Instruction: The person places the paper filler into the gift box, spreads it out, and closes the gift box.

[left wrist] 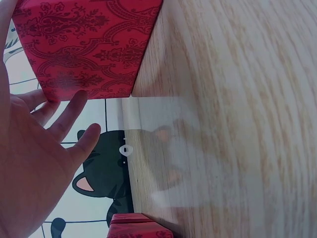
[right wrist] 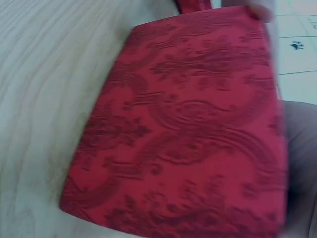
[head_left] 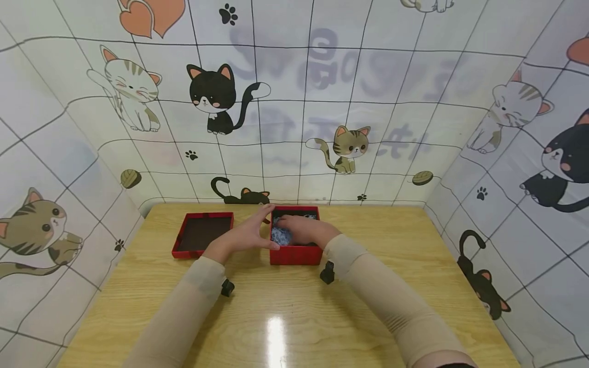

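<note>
A red patterned box [head_left: 296, 256] stands lidless on the table, a dark lining showing inside. Crinkled blue-and-white material [head_left: 281, 236] fills part of its left side. My left hand [head_left: 245, 234] spans the box's left side, thumb by the near corner and fingers by the far one; in the left wrist view those fingers look extended against the red wall [left wrist: 94, 47]. Reaching in over the near right edge, my right hand [head_left: 304, 230] has its fingers down at the crinkled material. The box walls and the hand itself hide the fingertips. The right wrist view mostly shows a red outer wall [right wrist: 188, 134].
Left of the box lies a red-rimmed lid [head_left: 204, 232], its dark inside facing up. Both rest toward the back of the wooden table [head_left: 368, 286], close to a wall covering [head_left: 285, 128] printed with cats and grid lines. More of this covering rises at both sides.
</note>
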{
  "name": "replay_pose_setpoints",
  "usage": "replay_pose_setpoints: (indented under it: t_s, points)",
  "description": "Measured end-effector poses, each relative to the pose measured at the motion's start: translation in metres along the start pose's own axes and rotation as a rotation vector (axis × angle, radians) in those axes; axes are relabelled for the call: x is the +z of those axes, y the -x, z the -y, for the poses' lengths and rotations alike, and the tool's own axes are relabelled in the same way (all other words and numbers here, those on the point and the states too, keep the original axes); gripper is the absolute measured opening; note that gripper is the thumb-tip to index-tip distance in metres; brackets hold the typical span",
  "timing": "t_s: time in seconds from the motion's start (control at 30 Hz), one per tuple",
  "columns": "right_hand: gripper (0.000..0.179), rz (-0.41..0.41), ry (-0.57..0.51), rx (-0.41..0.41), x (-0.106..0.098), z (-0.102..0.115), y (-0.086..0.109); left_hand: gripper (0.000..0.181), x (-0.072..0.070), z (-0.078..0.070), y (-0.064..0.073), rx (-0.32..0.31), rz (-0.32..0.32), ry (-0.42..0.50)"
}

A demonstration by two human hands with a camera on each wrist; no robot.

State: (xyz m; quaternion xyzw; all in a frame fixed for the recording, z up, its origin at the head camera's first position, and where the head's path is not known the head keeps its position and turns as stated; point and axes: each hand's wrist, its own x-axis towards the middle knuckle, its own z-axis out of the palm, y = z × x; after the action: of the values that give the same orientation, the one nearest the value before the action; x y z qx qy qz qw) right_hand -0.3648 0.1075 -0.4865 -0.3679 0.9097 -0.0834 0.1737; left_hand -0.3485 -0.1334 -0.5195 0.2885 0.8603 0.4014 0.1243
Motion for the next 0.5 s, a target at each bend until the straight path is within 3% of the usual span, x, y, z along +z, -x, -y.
replay_pose_setpoints:
  t_s: [0.2,0.37,0.5]
  points:
    - [0.067,-0.026,-0.059,-0.017,-0.024,0.002,0.019,0.127,-0.001,0.0,0.001,-0.004,0.006,0.001]
    - [0.063,0.027,0.004,-0.009,-0.042,-0.001,0.033,0.129,-0.001,0.001,0.0,-0.01,0.0,-0.021]
    - [0.063,0.089,0.061,0.009,-0.039,-0.003,0.032,0.129,-0.001,0.001,-0.001,-0.007,0.002,-0.028]
